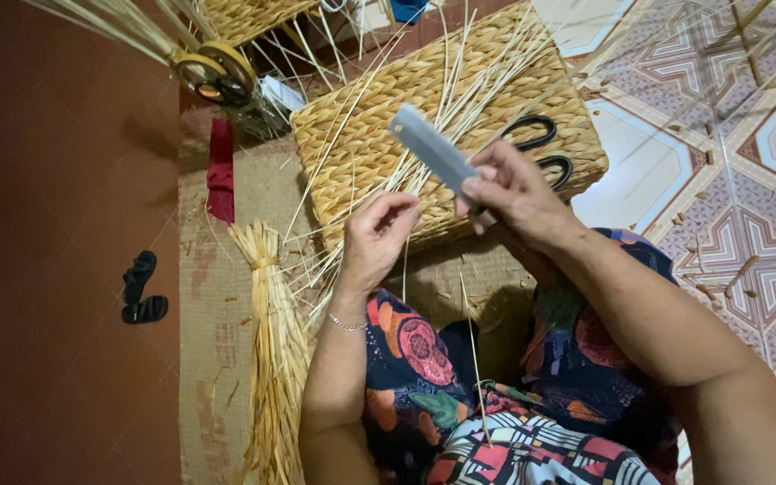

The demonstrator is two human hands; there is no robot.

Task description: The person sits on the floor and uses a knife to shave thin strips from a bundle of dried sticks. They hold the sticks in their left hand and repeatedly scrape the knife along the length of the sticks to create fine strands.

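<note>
Over the woven basket (379, 135), a grey blade (433, 153) was gripped by the right hand (514, 193); loose straw ends (388, 126) were pinched by the left hand (374, 238); body woven, many ends left untrimmed.

loose straw strands (460, 81) fanned over woven basket (361, 135), scissors (541, 144) right, straw bundle (271, 341) left, open tiled floor (729, 180) beyond

Woven straw mat (226, 359) covers floor under hands. Beyond both hands: woven basket (379, 135), lying on mat. Just left of left hand (374, 238): tied bundle of straw (271, 341). Further left and beyond: red cloth strip (220, 175). Far left, off mat, on brown floor (56, 224): black sandal (141, 289). Right of right hand (514, 193): patterned tiles (729, 180) with scattered straw scraps.
</note>
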